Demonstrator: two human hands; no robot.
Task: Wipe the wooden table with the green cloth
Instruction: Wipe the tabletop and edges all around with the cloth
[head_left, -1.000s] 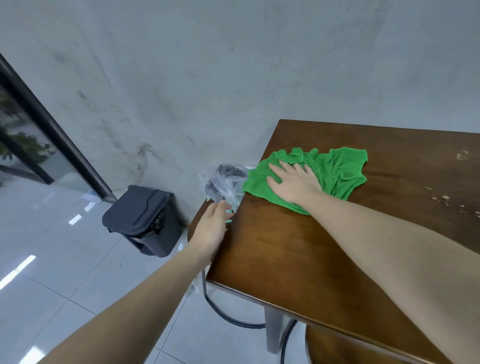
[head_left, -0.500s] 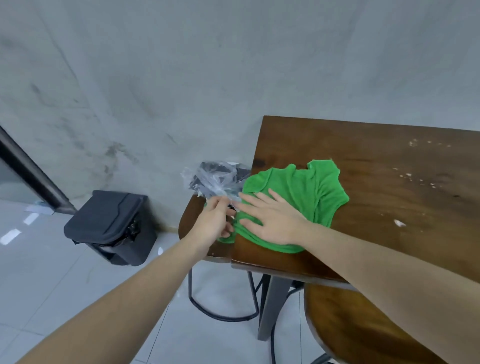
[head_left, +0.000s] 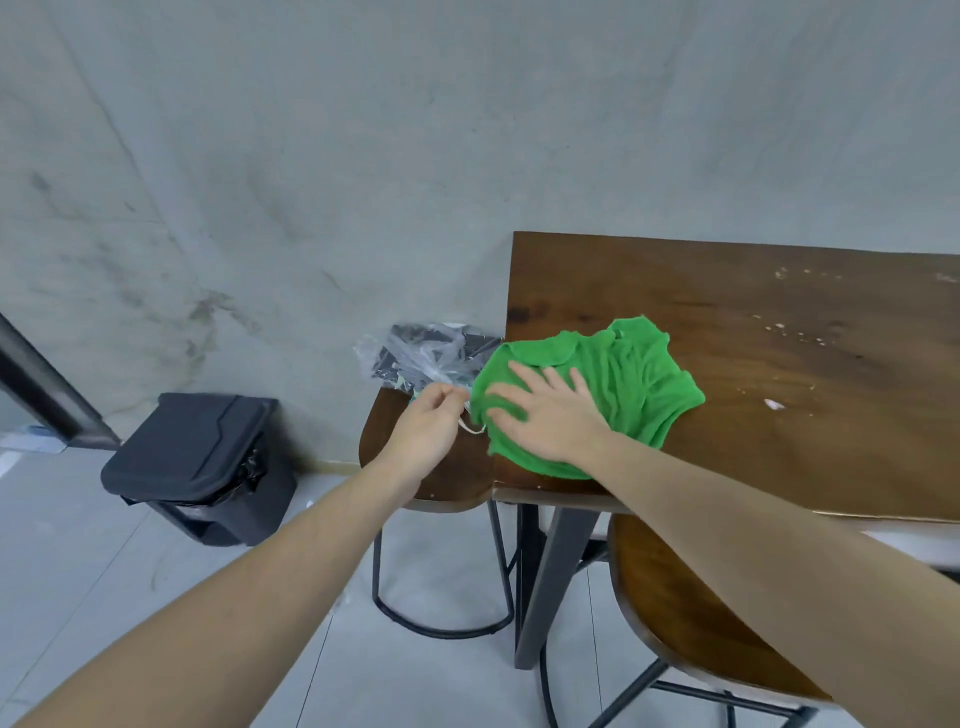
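Observation:
The green cloth (head_left: 639, 384) lies crumpled on the front left corner of the dark wooden table (head_left: 779, 441), reaching the table's left edge. My right hand (head_left: 550, 415) presses flat on the cloth's left half, fingers spread. My left hand (head_left: 426, 431) hovers just off the table's left edge over a round stool, fingers pinched on the lower edge of a clear plastic bag (head_left: 415, 353). A small pale strand hangs between that hand and the cloth. White crumbs (head_left: 774, 404) dot the table to the right of the cloth.
The plastic bag rests on a round wooden stool (head_left: 447, 478) against the table's left side. A second stool (head_left: 675, 597) stands under the table's front edge. A black lidded bin (head_left: 197, 457) sits on the tiled floor to the left, by the grey wall.
My right hand has dragged the cloth from farther back toward the front left corner. My left hand rose from the table's side to the plastic bag and closed on its edge.

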